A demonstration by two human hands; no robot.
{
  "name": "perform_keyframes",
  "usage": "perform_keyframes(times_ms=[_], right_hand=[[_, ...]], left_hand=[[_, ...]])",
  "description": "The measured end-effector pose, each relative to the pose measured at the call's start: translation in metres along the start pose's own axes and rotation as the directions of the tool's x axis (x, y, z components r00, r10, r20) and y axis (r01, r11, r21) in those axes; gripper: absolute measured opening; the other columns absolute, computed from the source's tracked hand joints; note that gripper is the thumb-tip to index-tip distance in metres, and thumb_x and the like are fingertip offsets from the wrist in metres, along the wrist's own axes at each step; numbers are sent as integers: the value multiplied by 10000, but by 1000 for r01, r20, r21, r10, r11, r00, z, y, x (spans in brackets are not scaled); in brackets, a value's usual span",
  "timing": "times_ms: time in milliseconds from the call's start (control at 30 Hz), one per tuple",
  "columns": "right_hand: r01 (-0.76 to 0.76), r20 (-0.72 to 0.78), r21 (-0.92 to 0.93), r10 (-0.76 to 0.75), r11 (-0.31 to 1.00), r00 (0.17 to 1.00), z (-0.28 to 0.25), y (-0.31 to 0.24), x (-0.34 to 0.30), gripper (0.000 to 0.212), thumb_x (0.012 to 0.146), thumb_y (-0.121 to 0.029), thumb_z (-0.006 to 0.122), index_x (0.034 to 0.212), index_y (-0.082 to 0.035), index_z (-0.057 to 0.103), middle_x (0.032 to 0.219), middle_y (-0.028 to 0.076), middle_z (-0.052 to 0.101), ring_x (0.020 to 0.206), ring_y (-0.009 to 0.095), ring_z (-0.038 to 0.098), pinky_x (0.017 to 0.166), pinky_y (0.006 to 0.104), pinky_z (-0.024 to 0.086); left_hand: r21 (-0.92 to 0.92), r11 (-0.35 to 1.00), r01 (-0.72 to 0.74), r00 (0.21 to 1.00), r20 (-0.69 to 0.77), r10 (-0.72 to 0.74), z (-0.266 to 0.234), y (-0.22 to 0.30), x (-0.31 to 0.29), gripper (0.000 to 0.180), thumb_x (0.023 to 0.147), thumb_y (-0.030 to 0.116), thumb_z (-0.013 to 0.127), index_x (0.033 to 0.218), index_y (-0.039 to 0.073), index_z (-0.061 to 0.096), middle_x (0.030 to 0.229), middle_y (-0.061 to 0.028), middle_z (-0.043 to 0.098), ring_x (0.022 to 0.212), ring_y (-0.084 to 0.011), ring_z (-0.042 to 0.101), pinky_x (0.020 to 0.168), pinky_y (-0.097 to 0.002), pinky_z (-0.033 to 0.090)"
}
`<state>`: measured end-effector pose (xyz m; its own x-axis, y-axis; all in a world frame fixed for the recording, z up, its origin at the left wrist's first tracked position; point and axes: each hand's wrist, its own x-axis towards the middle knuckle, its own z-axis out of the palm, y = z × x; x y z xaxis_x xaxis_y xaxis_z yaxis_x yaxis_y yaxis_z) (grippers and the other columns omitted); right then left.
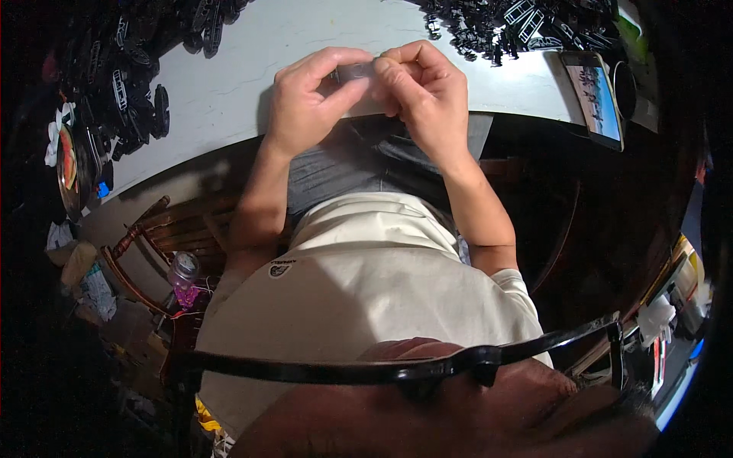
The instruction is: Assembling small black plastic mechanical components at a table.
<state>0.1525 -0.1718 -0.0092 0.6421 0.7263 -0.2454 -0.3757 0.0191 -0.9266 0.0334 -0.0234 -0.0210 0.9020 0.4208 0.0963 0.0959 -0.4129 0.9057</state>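
Observation:
Over the table's near edge, my left hand (309, 99) curls its thumb and forefinger around a small greyish, blurred piece (353, 73). My right hand (427, 95) meets it from the other side, its thumb and fingertips pinched at the piece's right end. The fingers cover part of the piece, so its exact kind does not show. Beyond my left hand lies a heap of black plastic parts (122, 88), some of them long and rounded. A second heap of smaller black parts (489, 34) is spread beyond my right hand.
The white table (267, 34) curves across the top. A phone (594, 99) with a lit screen leans near its right end. At the far left stands a round plate (70, 172) with reddish food on it. A wooden chair (141, 237) and a clear jar (185, 266) are lower left.

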Motion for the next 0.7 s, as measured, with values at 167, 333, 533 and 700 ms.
perform_keyframes(times_ms=[167,333,533,700], right_hand=[[41,22,-66,-40,997,999,-3,2,0,112,1027,-113,654,1013,-2,653,780,55,711,601,76,620,515,223,487],[-42,12,121,41,992,999,0,-5,-6,124,1038,-129,649,1028,-6,640,783,60,719,603,86,645,513,206,492],[-33,-17,94,35,995,999,6,3,-5,136,1039,-134,650,1018,-1,634,780,57,719,604,83,643,510,203,484],[-4,-79,11,4,1000,997,7,4,-6,134,1040,-129,646,1007,-1,629,771,51,714,606,78,637,519,202,482]], left_hand=[[-56,997,54,998,38,-52,-1,1,1,289,897,-9,734,1183,25,726,1092,-66,751,993,-136,689,890,-285,557],[-4,1000,14,1000,21,-14,0,2,2,302,886,-11,739,1184,31,727,1073,-71,755,971,-142,697,882,-291,559],[0,1000,8,1000,23,-8,-1,5,3,318,868,-21,731,1180,40,730,1059,-72,760,961,-153,708,880,-299,561],[31,1000,0,1000,27,-1,-1,5,4,314,872,-23,718,1181,34,726,1061,-73,757,970,-153,706,889,-302,561]])
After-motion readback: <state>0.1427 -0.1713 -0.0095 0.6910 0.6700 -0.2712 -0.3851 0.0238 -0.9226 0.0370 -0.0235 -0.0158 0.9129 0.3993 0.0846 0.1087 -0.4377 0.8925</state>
